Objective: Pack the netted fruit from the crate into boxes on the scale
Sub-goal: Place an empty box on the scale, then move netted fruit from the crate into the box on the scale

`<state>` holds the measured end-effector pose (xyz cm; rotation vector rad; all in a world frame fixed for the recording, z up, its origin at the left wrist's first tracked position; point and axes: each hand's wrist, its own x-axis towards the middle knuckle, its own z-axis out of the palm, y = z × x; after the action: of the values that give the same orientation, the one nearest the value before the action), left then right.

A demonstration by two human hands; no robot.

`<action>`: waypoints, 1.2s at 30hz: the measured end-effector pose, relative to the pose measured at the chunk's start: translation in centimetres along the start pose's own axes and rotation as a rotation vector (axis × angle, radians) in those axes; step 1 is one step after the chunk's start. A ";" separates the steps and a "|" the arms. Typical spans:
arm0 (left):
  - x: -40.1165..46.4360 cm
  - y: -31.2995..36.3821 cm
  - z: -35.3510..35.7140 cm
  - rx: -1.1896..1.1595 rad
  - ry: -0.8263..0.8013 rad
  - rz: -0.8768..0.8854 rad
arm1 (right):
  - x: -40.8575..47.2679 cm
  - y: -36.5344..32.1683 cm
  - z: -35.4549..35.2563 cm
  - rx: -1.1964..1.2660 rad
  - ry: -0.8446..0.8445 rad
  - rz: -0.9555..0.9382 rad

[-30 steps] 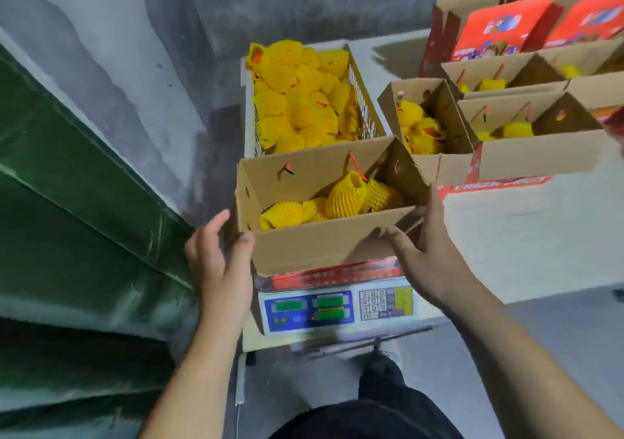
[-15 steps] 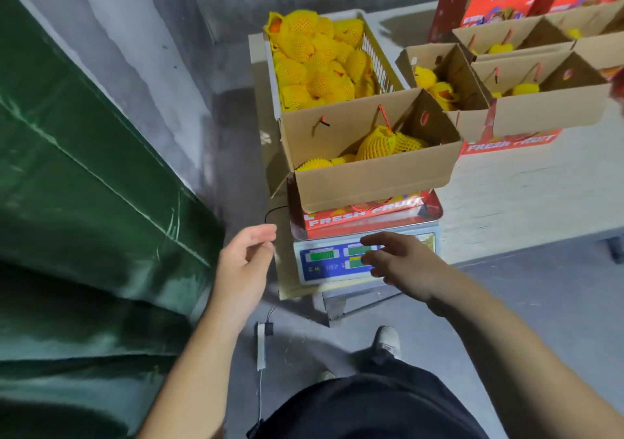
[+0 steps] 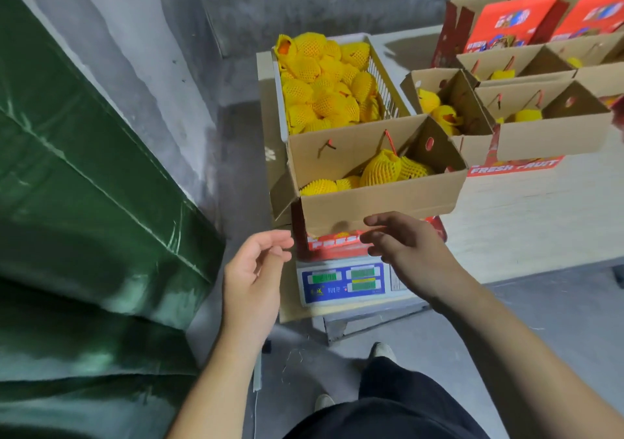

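A green tarp (image 3: pixel 84 202) fills the left side, draped against a grey concrete wall (image 3: pixel 141 50); next comes the left hand (image 3: pixel 253 269), empty, palm turned inward, fingers loosely curled and apart, hovering just left of the scale (image 3: pixel 341 283) and touching nothing; the scale's blue panel with green displays faces the person; on its platform sits an open cardboard box (image 3: pixel 378 198) with a red base, holding several pieces of netted fruit (image 3: pixel 381 168) in yellow foam sleeves; behind that box, touching its far wall, stands the white crate (image 3: pixel 388 97), heaped with more yellow-netted fruit; the right hand (image 3: pixel 405 246) hangs in front of the box's near wall and above the scale's panel, fingers relaxed and slightly bent, holding nothing; whether its fingertips touch the cardboard I cannot tell; further right, a pale table (image 3: pixel 540 219) carries more open boxes (image 3: pixel 547 134), each with some netted fruit inside, and red printed flaps rise behind them.
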<state>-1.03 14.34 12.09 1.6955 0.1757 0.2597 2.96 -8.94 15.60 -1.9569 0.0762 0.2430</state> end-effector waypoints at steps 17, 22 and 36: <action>29.8 5.2 14.1 0.349 -0.349 0.057 | 31.7 -3.4 -11.2 -0.841 -0.039 -0.173; 37.7 0.0 17.9 0.873 -0.567 -0.129 | 42.8 0.1 -11.4 -1.417 -0.474 -0.418; 40.1 -4.6 19.9 1.370 -0.580 -0.366 | 45.1 2.7 -11.1 -1.582 -0.712 -0.598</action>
<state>43.12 6.62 7.83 2.9279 0.2434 -0.8222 48.11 -17.49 7.99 -3.0874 -1.5656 0.7091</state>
